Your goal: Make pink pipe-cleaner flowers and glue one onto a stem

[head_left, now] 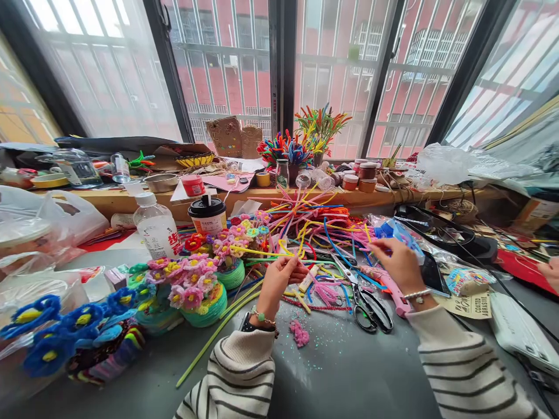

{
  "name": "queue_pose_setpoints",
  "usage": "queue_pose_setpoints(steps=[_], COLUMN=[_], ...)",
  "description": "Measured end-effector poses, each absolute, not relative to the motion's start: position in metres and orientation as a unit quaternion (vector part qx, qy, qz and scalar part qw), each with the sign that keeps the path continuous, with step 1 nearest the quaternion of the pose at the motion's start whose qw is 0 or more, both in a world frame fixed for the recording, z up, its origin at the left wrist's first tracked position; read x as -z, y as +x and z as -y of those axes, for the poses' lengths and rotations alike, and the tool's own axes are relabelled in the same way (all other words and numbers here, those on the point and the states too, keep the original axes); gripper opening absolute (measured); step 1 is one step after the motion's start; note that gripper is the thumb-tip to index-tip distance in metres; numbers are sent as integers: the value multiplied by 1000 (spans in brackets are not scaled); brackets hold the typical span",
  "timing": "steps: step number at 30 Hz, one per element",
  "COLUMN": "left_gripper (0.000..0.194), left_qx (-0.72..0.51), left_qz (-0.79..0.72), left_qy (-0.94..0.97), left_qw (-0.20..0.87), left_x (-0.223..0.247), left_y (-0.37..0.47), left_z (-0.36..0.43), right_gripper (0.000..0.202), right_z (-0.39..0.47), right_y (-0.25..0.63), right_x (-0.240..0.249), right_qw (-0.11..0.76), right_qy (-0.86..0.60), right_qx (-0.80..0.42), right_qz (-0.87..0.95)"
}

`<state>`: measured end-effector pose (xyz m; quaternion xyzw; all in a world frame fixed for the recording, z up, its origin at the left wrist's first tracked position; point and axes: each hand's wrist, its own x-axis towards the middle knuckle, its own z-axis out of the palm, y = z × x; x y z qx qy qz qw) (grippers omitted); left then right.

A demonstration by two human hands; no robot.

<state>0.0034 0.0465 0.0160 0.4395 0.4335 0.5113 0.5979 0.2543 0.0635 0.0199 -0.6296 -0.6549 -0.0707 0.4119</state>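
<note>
My left hand (279, 284) pinches a yellow pipe cleaner (257, 252) between thumb and fingers; one end sticks out to the left. My right hand (399, 265) is closed in a pinch at the right of the pile, and what is in its fingertips is too small to make out. Between the hands lie scissors (365, 299) with black handles, partly opened, and a pink glue gun (395, 294). Loose pipe cleaners (305, 224) in many colours are heaped beyond both hands. A small pink fuzzy piece (299, 333) rests on the grey table (340, 378) among glitter specks.
Pipe-cleaner flowers in pots (203, 305) and blue flowers (48, 331) stand at the left, near a clear bottle (155, 227) and a black-lidded cup (207, 216). A white device (524, 331) lies right. Another person's hand (551, 273) shows at the right edge.
</note>
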Motion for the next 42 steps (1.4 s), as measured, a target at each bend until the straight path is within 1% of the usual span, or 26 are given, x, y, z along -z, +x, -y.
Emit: queue_pose_setpoints(steps=[3, 7, 14, 19, 21, 23, 25, 29, 32, 34, 36, 39, 42], left_gripper=[23, 19, 16, 16, 11, 6, 10, 21, 27, 28, 28, 32, 42], left_qx=[-514, -536, -515, -484, -503, -524, -527, -511, -488, -477, -464, -431, -398], left_qz=[-444, -463, -487, -494, -494, -495, -489, -465, -450, -435, -419, -388, -349], left_qy=[444, 429, 454, 499, 538, 583, 619, 667, 711, 740, 764, 807, 847], left_qw=[584, 560, 539, 522, 461, 375, 316, 280, 230, 192, 158, 109, 62], left_x=[-15, -12, -9, -3, -2, -2, -2, -4, -4, -3, -3, -3, -3], left_y=[3, 1, 5, 8, 8, 8, 8, 9, 10, 10, 11, 13, 14], left_z=[-47, -48, -50, -50, -49, -48, -47, -44, -44, -43, -41, -40, -39], right_gripper=[21, 15, 9, 13, 13, 15, 16, 13, 15, 15, 14, 12, 11], right_z=[-56, -52, -44, -39, -37, -36, -35, -34, -33, -33, -32, -32, -31], right_y=[205, 167, 164, 166, 167, 167, 167, 166, 164, 165, 169, 178, 183], right_x=[-6, 14, 22, 17, 16, 17, 19, 23, 22, 18, 13, 3, -5], right_qw=[268, 220, 176, 173, 179, 178, 163, 135, 143, 166, 208, 295, 368], right_qy=[-601, -591, -596, -596, -598, -598, -598, -598, -597, -602, -611, -611, -564], right_qx=[-31, -43, -7, 9, 17, 27, 38, 66, 81, 86, 86, 73, 10], right_qz=[752, 775, 783, 784, 781, 781, 784, 787, 785, 777, 759, 731, 740])
